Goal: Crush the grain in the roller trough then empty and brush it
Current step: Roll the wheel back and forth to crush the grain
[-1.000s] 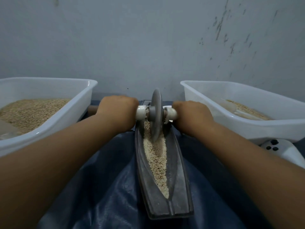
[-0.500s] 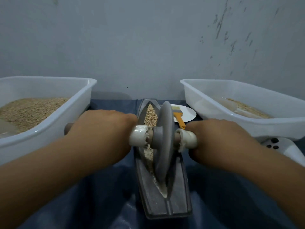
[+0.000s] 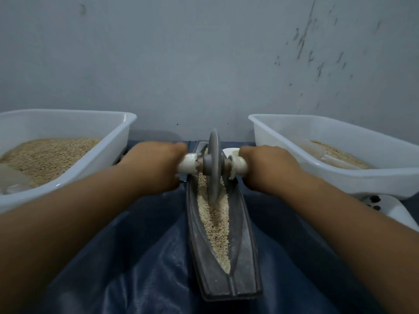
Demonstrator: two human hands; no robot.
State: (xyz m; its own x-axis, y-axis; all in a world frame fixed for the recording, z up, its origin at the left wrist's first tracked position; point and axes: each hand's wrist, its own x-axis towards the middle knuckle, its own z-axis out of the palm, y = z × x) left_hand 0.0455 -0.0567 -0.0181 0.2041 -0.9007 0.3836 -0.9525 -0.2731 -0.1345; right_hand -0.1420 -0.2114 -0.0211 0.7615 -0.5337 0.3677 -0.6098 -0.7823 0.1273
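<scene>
Roller wheel [image 3: 214,165] rolled back to far trough [image 3: 240,257] end, fingers [image 3: 176,147] wrapping handles

You have two hands on the job, left hand [image 3: 156,166] and right hand [image 3: 269,168], and one roller wheel [image 3: 214,168] in one metal trough [image 3: 240,250] holding one bed of grain [image 3: 214,220]. Two white tubs [image 3: 68,175] [image 3: 340,177] stand at the left and right edges of one blue sheet [image 3: 140,268]. One white device with dark buttons [image 3: 383,207] shows at the right edge.

No readable text, labels, brands, numbers or signs anywhere; only dark scuff marks on the grey wall [image 3: 317,53].
</scene>
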